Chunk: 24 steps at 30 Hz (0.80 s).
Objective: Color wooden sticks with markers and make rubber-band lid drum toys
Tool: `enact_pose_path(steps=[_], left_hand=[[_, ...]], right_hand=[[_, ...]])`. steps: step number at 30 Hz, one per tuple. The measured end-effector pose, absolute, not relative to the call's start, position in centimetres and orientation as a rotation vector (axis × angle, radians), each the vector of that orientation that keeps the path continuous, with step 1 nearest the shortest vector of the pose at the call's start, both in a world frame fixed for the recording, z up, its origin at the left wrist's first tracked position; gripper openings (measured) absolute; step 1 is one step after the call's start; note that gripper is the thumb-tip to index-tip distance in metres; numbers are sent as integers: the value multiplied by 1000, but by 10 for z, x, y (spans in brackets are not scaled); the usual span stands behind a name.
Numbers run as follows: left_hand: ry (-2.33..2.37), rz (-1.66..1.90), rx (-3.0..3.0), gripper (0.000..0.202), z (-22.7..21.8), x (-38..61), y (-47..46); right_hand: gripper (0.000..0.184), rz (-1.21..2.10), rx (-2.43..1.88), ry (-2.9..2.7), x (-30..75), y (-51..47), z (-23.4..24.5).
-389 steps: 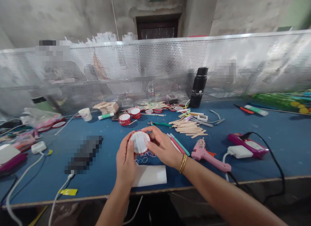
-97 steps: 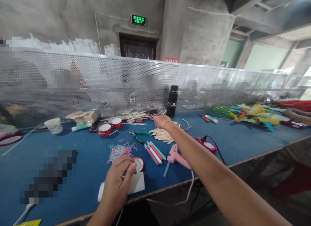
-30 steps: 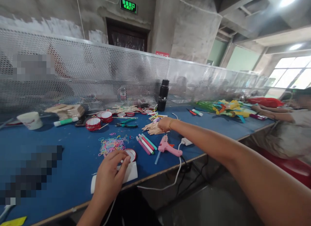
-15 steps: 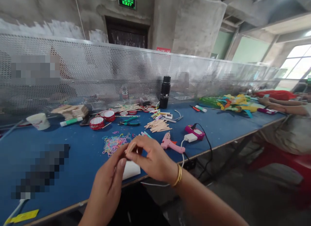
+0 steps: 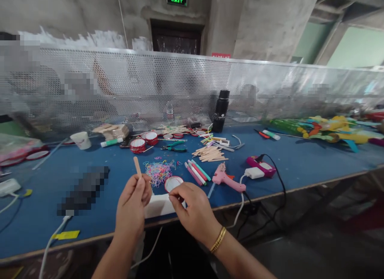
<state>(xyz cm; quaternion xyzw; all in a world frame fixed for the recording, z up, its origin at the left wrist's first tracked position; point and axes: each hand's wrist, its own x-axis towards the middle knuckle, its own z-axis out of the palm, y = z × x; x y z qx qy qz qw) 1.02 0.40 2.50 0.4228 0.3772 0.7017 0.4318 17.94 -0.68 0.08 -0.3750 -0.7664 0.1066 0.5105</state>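
My left hand (image 5: 134, 199) is closed around a wooden craft stick (image 5: 137, 167), whose upper end stands up above the fingers. To its right, my right hand (image 5: 192, 205) has thumb and forefinger pinched together; whatever is between them, if anything, is too small to make out. Behind the right fingertips lies a round red-rimmed piece with a pale face (image 5: 173, 184). A white curved object (image 5: 159, 205) sits at the table edge between the hands, partly covered by them. Just beyond is a pile of small coloured rubber bands (image 5: 159, 173).
Right of the hands are several markers (image 5: 197, 172), a pink glue gun (image 5: 226, 178) and a purple power box (image 5: 261, 167) with cables. Farther back are craft sticks (image 5: 210, 153), pliers (image 5: 174, 147), rolls of red tape (image 5: 138, 146) and a black bottle (image 5: 221, 111). A dark blurred device (image 5: 85, 191) lies left.
My hands, earlier close together at a stick, have parted; the left now holds the craft stick upright. The view has swung left, uncovering the markers and the red-rimmed piece.
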Motion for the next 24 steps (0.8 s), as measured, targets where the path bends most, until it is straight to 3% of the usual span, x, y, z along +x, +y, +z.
enact_pose_path(steps=[14,24], left_hand=[[1075,1609,1175,38,12,22,22],[1315,1572,1421,33,8,13,28]], right_hand=[[18,48,-984,-1950,211,0,-2],[17,-175,-1742,-2086,274,51,46]])
